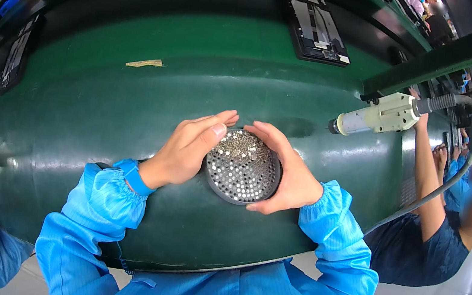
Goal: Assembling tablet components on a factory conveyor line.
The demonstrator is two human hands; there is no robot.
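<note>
A round dark screw tray [274, 187] is between my hands over the green work surface. Small silvery screws [242, 145] are heaped at its far side. Many more bright screw heads or pits dot its nearer part; I cannot tell which. My right hand [291, 177] is wrapped round the tray's right side, thumb at the near rim and fingers at the far rim. On the left, my left hand [186, 147] lies against the tray's edge, fingers stretched out and close together, thumb by the far left rim. Whether the tray touches the surface is hidden.
A pale electric screwdriver [375, 116] hangs at right on a cable. A flat device with exposed insides [316, 28] lies at the back, another [20, 54] far left. A yellowish strip [145, 63] lies on the green mat [209, 82]. Co-workers' arms [429, 182] show at both sides.
</note>
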